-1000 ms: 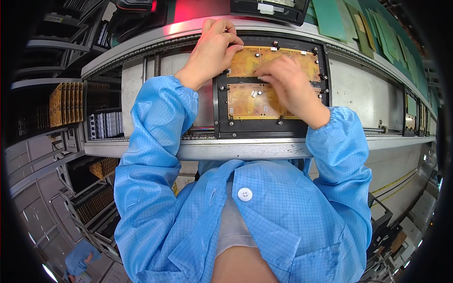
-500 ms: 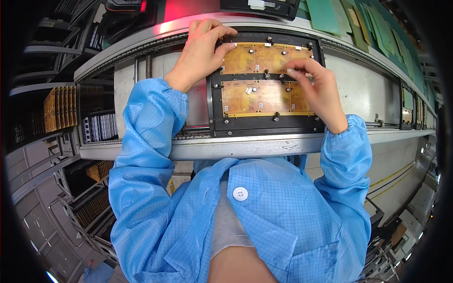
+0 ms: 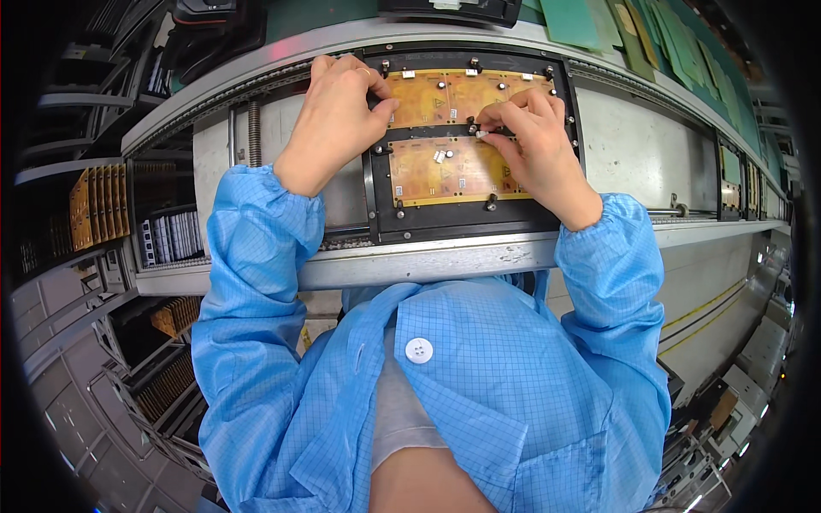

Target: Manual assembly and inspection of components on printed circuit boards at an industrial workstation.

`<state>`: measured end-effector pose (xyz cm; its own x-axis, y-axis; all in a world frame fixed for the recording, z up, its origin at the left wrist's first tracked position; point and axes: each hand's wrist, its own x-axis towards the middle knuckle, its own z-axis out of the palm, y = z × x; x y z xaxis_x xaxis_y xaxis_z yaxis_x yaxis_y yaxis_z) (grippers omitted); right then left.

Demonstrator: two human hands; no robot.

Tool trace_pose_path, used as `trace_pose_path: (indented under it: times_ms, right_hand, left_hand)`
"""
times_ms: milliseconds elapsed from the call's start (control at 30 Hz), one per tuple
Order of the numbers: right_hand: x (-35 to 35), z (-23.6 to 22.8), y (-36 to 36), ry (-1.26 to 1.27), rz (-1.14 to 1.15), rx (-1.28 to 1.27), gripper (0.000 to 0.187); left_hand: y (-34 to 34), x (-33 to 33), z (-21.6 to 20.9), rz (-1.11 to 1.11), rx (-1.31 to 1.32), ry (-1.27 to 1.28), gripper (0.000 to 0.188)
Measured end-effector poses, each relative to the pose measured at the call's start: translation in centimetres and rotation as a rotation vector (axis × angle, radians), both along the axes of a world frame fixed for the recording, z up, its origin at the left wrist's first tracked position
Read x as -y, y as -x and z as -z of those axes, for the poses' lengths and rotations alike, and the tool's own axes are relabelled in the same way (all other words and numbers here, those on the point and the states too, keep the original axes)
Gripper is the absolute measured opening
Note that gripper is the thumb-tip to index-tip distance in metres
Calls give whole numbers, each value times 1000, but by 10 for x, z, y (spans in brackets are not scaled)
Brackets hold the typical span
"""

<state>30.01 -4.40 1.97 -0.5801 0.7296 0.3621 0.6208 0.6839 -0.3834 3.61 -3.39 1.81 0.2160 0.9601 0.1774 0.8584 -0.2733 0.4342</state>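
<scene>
Two amber circuit-board panels, an upper panel (image 3: 419,109) and a lower panel (image 3: 415,175), lie in a black frame fixture (image 3: 462,221) with small clamp knobs around them. My left hand (image 3: 339,115) is at the fixture's upper left edge, thumb and fingers curled in beside the upper panel; whatever they grip is hidden. My right hand (image 3: 539,141) hovers over the strip between the panels, thumb and forefinger pinched beside a middle clamp knob (image 3: 473,129). A tiny whitish bit shows at those fingertips, too small to name. A white connector (image 3: 440,156) sits slanted on the lower panel.
The fixture rests on a metal-railed conveyor (image 3: 428,261) crossing in front of me. Green sheets (image 3: 581,21) stand at the far right, with a black tray (image 3: 453,10) beyond the fixture. Racks of amber boards (image 3: 98,205) are at the left.
My left hand has come down and left, off the upper panel's corner. My right hand has moved left to the middle knob, its fingers closing. The whole view has shifted slightly.
</scene>
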Motion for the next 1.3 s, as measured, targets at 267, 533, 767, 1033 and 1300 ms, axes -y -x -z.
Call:
trace_pose_path:
  times_ms: [267, 533, 767, 1033, 1300]
  right_hand:
    - [3, -2, -2, -27, 14, 19, 23]
    - [4, -2, -4, -44, 31, 43, 20]
    - [8, -8, -3, -113, 7, 114, 18]
    - [7, 3, 28, 30, -198, 139, 19]
    - [-135, -77, 33, -167, 58, 107, 43]
  left_hand:
    - [-7, 4, -15, -15, 239, 132, 16]
    - [-2, 13, -13, 67, 419, 78, 18]
    - [0, 22, -20, 46, 505, 249, 20]
    - [-10, 25, -2, 309, 272, -5, 18]
    - [-25, 23, 1, 373, 171, 34, 15]
